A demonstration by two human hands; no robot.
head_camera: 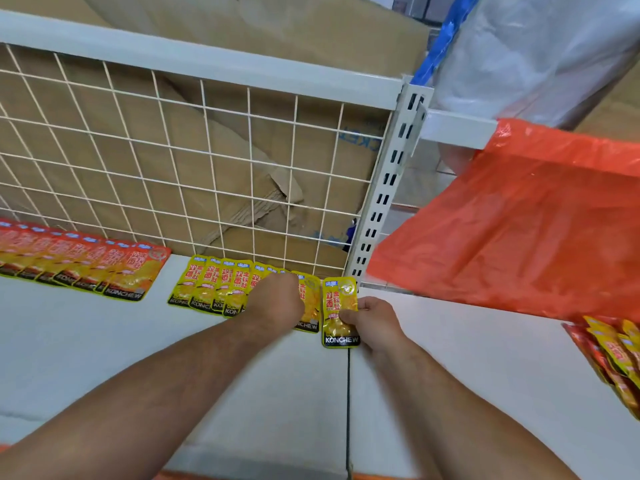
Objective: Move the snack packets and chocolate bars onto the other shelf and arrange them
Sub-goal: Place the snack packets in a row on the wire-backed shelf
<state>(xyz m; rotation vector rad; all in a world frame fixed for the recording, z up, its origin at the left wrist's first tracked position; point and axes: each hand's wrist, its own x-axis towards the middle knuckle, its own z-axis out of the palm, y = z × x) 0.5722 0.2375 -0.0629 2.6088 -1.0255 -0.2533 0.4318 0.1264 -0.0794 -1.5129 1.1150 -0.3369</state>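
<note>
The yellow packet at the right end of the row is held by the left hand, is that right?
No. The head view shows the right hand holding that yellow packet; the left hand rests on the row beside it.

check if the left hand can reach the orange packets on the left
Probably yes: the left hand is at the yellow packets, and only bare shelf separates it from the orange packets.

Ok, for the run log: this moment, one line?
right hand: pinches yellow packet | left hand: on yellow row, grip hidden | orange row: untouched
</note>
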